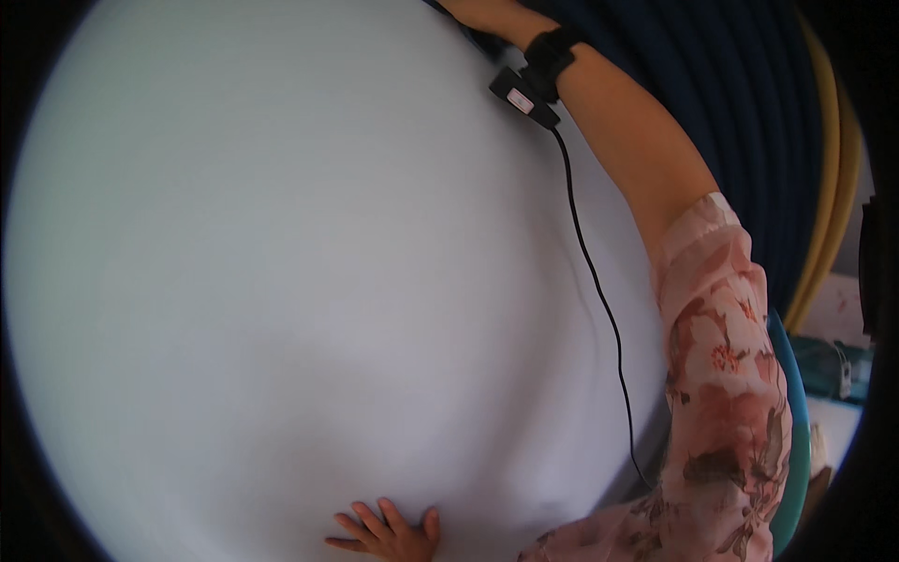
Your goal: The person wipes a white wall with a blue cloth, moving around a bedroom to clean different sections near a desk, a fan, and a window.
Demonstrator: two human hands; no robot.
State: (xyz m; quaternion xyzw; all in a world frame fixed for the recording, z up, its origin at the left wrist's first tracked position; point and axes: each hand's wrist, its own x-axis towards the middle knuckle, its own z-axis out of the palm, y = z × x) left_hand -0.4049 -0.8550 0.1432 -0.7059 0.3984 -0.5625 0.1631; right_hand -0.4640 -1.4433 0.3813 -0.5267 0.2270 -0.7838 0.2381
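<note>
My left hand (pixel 398 537) lies on a smooth, pale grey-white surface (pixel 309 234), its fingers spread and nothing in them. My right arm, in a pink floral sleeve (pixel 721 384), stretches up along the right side. Of my right hand (pixel 482 13), only the back part near the wrist shows at the top edge; its fingers are out of sight. Dark blue cloth touches or lies just beside that hand. A black band (pixel 551 58) circles the right wrist, with a small black box (pixel 524 97) at it. From the box a thin black cable (pixel 592 262) runs down toward the sleeve.
A dark blue pleated curtain (pixel 740 103) hangs behind the right arm, with a yellow strip (pixel 829 178) at its outer edge. A teal curved edge (pixel 794 450) shows beside the sleeve. Several blurred items, one a teal box (pixel 829 370), sit at the far right.
</note>
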